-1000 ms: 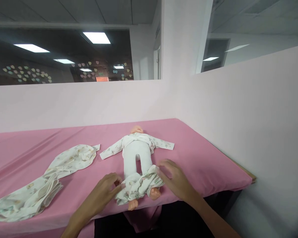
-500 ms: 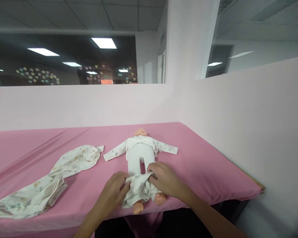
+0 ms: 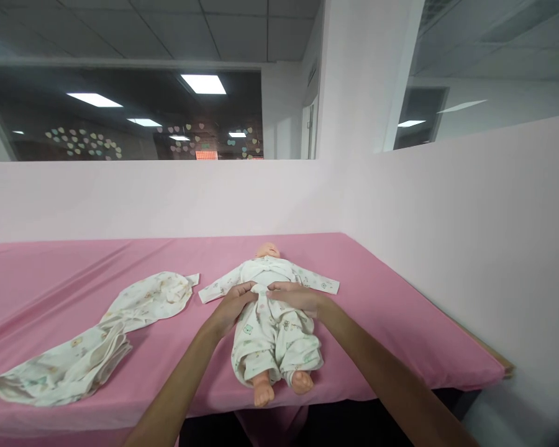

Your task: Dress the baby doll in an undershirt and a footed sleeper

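Note:
A baby doll [image 3: 268, 250] lies on its back on a pink-covered table [image 3: 377, 323], its feet toward the near edge. It wears a white patterned top [image 3: 323, 283] with the sleeves spread out. White patterned pants [image 3: 256, 329] cover its legs up to the waist, and the bare feet stick out of the cuffs. My left hand [image 3: 235, 302] is closed on the waistband at the left side. At the right side of the waistband, my right hand [image 3: 295, 296] grips the cloth, its fingers close to those of my left hand.
Another white patterned garment [image 3: 69, 366] lies stretched out and partly folded on the table's left side. A pale wall [image 3: 168, 198] with windows stands behind the table, and another wall runs along the right.
Both hands have moved up the doll's legs, away from me, drawing the pants from the lower legs to the waist. The view has shifted slightly.

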The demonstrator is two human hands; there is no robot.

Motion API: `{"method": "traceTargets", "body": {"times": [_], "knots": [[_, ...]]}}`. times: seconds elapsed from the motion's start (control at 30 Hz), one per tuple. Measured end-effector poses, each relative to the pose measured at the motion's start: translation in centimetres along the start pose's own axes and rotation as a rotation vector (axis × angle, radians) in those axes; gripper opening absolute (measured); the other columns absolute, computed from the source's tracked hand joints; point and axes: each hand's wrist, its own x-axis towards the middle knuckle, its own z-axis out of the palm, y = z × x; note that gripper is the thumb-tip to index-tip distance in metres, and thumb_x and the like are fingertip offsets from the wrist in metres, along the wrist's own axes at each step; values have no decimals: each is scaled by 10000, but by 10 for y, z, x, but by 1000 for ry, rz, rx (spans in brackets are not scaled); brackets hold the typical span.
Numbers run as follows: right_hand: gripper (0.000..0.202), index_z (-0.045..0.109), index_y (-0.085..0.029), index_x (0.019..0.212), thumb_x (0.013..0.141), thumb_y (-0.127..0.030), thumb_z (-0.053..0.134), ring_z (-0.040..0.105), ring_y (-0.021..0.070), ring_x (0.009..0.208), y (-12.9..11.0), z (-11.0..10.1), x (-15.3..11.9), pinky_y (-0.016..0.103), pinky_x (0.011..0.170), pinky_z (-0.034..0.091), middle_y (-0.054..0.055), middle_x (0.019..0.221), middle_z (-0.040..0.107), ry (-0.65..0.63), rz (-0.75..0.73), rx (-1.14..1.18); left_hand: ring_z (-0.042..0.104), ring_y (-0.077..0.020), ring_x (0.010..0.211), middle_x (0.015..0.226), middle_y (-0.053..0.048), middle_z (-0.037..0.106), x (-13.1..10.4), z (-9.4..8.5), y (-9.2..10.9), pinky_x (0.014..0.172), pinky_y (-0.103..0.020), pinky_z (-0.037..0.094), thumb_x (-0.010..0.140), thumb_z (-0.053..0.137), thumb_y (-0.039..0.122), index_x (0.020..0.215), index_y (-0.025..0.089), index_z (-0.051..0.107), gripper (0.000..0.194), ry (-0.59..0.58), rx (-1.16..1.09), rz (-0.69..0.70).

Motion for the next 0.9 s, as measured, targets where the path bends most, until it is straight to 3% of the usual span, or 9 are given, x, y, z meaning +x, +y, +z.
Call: {"method": "traceTargets", "body": {"times": [0.07,0.2,0.3,0.4,0.6,0.77,0.9], "knots": [[392,684,-191,893,758,-559,681,628,173,776,2,-3,9,292,680,502,41,868,698,-12,25,52,588,-152,680,772,-27,663,1,-7,0,642,-247,447,715,682,337,917,159,653,271,-19,17,-11],[432,669,-158,724,769,-586,642,585,160,659,15,-31,8,285,623,476,42,713,665,145,25,-26,554,-141,694,805,-31,641,-4,-30,-7,629,-231,408,750,691,460,834,152,654,321,-9,207,-46],[410,630,-168,634,702,-565,705,537,154,612,31,-51,-5,284,600,441,12,622,611,224,34,-105,431,-110,592,678,7,545,-8,-44,-17,550,-217,311,770,651,550,698,160,597,400,-40,379,-79],[431,542,-192,557,676,-570,712,459,135,570,50,-58,-11,271,574,391,-34,550,514,311,15,-179,310,-100,530,582,35,428,-7,-49,-27,517,-233,235,766,603,634,599,183,497,493,-60,420,-101],[507,338,-223,576,768,-633,566,302,114,568,68,-61,25,255,539,263,-64,562,318,521,-130,-248,288,-102,547,572,48,361,26,-50,-35,527,-245,232,745,563,694,572,202,374,555,252,427,44],[477,293,-236,611,810,-632,469,330,136,625,71,-64,65,269,576,290,-50,608,318,711,-228,-245,275,-116,595,586,54,283,68,-50,-39,565,-256,228,805,471,669,601,219,291,526,474,442,135],[432,328,-232,600,819,-577,468,375,149,660,82,-57,67,282,632,326,-42,626,371,718,-232,-246,331,-135,628,567,41,334,81,-47,-49,592,-266,245,802,518,607,571,216,320,495,550,428,143]]}}
